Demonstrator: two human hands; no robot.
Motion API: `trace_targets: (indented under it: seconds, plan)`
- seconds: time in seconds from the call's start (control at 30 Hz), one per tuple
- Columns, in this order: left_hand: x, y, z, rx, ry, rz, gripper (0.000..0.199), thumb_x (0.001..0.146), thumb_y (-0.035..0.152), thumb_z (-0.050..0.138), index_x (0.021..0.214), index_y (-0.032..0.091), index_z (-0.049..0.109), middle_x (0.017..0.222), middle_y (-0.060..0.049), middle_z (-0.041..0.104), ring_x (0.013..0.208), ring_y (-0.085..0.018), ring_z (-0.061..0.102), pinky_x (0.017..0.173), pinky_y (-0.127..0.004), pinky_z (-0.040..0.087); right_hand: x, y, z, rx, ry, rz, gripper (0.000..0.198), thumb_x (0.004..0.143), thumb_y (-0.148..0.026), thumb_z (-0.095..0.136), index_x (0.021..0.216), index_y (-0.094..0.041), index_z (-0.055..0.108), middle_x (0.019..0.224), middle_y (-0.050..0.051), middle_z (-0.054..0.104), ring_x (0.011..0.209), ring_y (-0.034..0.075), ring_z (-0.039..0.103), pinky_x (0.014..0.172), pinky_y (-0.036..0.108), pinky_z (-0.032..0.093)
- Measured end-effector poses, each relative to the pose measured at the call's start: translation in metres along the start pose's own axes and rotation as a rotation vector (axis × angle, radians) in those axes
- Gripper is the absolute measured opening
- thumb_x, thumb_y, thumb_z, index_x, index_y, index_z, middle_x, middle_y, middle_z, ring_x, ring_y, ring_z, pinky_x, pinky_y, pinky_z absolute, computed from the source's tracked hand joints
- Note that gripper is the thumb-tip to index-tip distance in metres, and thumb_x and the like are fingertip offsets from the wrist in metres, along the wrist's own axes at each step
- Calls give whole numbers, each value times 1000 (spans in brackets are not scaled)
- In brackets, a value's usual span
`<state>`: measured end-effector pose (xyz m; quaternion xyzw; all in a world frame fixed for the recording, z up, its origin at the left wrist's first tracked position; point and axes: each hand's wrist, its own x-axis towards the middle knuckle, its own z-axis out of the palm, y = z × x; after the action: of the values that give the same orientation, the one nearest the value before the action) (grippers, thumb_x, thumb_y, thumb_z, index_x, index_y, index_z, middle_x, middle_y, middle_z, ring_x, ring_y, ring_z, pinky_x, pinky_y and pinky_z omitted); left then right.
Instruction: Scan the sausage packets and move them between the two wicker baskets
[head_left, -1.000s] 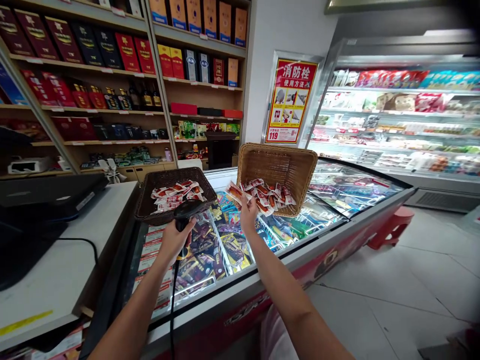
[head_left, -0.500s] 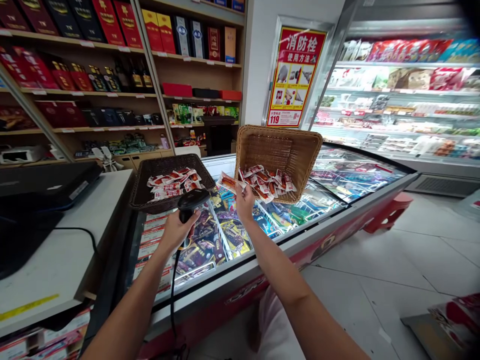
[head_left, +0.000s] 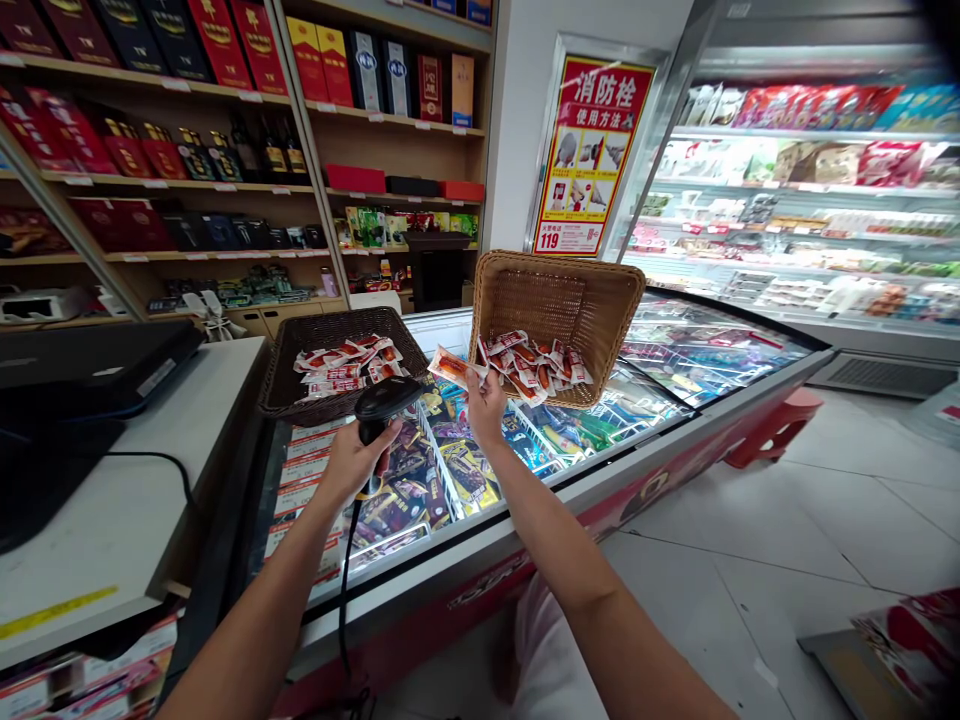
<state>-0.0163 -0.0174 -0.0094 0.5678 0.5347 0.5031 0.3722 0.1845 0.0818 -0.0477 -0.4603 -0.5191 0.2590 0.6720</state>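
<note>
My left hand [head_left: 358,458] is wrapped round the handle of a black barcode scanner [head_left: 386,398], whose head points right and whose cord hangs down. Between the fingers of my right hand [head_left: 486,405] is the end of a packaged sausage [head_left: 448,366] in a clear, red and white wrapper. It is held above the freezer, between two baskets. The light brown wicker basket [head_left: 600,290] stands tilted toward me, with several wrapped sausages [head_left: 536,368] in its lower part. To the left, the dark brown basket [head_left: 281,375] holds more of the same sausages [head_left: 349,367].
Beneath the baskets runs a glass-topped chest freezer [head_left: 465,470] full of packaged goods. A white counter [head_left: 187,440] with a black device borders it on the left. A red stool [head_left: 776,428] stands on the floor at right. Shelves of boxes [head_left: 165,160] line the back wall.
My right hand has shifted slightly left with the sausage, away from the light brown basket and nearer the scanner. The left hand and scanner have hardly moved.
</note>
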Motion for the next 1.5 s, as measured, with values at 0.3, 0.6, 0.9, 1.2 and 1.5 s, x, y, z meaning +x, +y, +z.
trace_targets:
  seconds: [0.3, 0.6, 0.9, 1.2, 1.5]
  plan:
    - [-3, 6, 9, -140, 8, -59, 46, 67, 51, 87, 61, 21, 53, 44, 0, 52, 33, -11, 45, 35, -23, 34, -1, -1, 0, -37, -22, -7, 44, 97, -68, 44, 92, -25, 54, 72, -2, 66, 69, 18, 69, 70, 28, 54]
    - [1, -3, 6, -105, -36, -29, 48, 72, 54, 83, 54, 19, 56, 45, -2, 52, 33, -13, 46, 35, -25, 35, -2, -4, 0, -55, -77, 6, 41, 99, -64, 42, 94, -25, 54, 75, -1, 67, 72, 18, 71, 71, 28, 54]
    - [-2, 5, 12, -149, 42, -42, 48, 68, 54, 87, 60, 20, 53, 45, 1, 51, 33, -11, 45, 35, -24, 34, -2, -1, 0, -40, -60, -13, 41, 99, -64, 44, 93, -25, 55, 76, -1, 69, 69, 18, 70, 71, 28, 55]
    - [1, 3, 5, -188, 141, -42, 50, 72, 60, 83, 67, 20, 53, 53, 3, 54, 36, -11, 47, 35, -24, 36, -2, 2, 1, 17, -40, -8, 49, 93, -74, 49, 89, -26, 51, 75, -1, 72, 69, 21, 73, 67, 31, 57]
    - [2, -4, 1, -92, 86, -18, 47, 78, 56, 78, 58, 21, 54, 47, 0, 54, 34, -13, 48, 37, -26, 37, -5, -1, 3, 58, -95, -1, 49, 93, -74, 50, 94, -24, 55, 80, 1, 74, 69, 21, 74, 64, 31, 57]
